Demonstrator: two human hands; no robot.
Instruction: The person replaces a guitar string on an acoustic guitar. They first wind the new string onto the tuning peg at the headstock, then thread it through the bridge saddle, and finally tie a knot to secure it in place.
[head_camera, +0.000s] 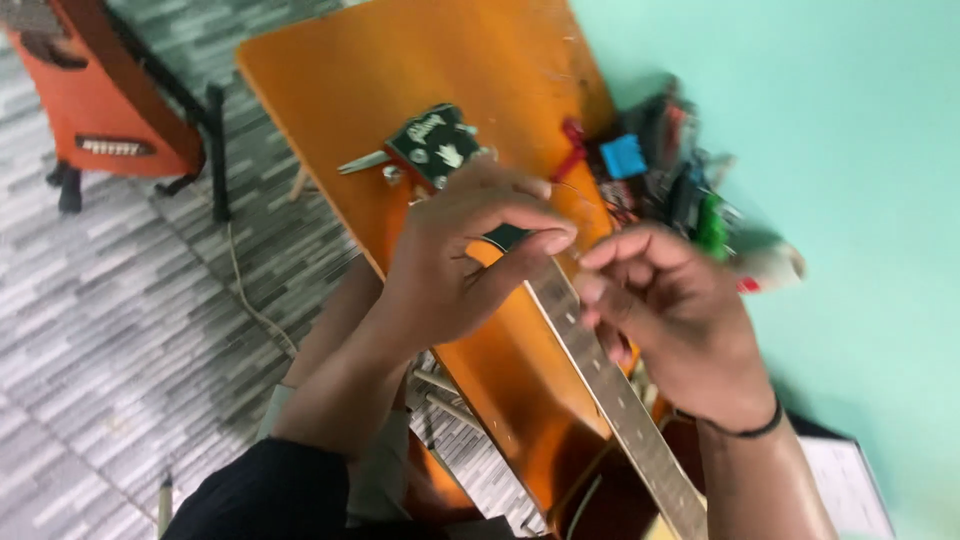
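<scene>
Pinched thumb and forefinger of left hand (455, 260) grip thin wire string (573, 190) above grey guitar neck (600, 370); right hand (665, 310), fingers curled, grip unclear, over orange wooden table (330, 90).

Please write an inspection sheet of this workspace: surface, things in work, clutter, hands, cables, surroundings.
Surface: orange table, set against a green wall.
Things in work: guitar neck lies across the table; dark headstock at the far end.
Clutter: blurred heap of small items by the wall; blue piece on top.
Hands: left hand pinches over the neck; right hand beside it, fingers curled.
Cables: pale cord on the floor.
Surroundings: grey tiled floor; orange guitar on a stand.
</scene>
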